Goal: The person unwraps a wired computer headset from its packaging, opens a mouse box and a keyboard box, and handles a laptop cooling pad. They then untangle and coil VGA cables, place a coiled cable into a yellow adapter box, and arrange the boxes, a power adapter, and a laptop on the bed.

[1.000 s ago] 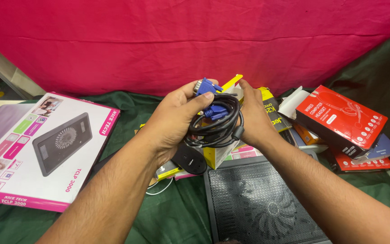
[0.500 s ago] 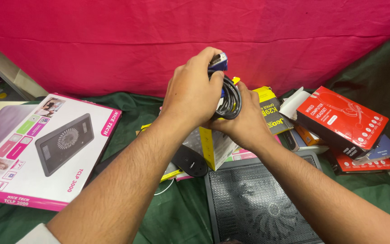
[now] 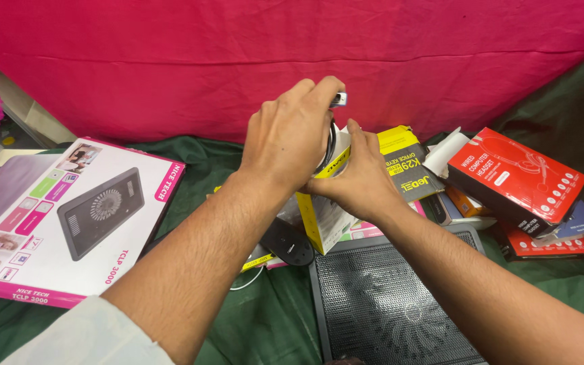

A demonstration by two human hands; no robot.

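Both hands are raised in the middle of the head view, closed around a coiled black cable (image 3: 331,138). My left hand (image 3: 290,132) covers the coil from the left and above, and its fingertips pinch a metal plug end (image 3: 338,99) at the top. My right hand (image 3: 359,177) holds the coil from below and from the right. Most of the coil is hidden between the palms. Just under the hands stands a yellow and white box (image 3: 322,215).
A black mesh cooling pad (image 3: 386,304) lies on green cloth below my right arm. A pink and white cooling-pad box (image 3: 55,216) lies at left. Red headset boxes (image 3: 518,177), a grey and yellow box (image 3: 410,165) and a black mouse (image 3: 288,243) lie around. Pink cloth hangs behind.
The hands have lifted the coiled cable upward and closed in on it. The blue connector seen before is now hidden, and my left hand has slid up onto the plug end.
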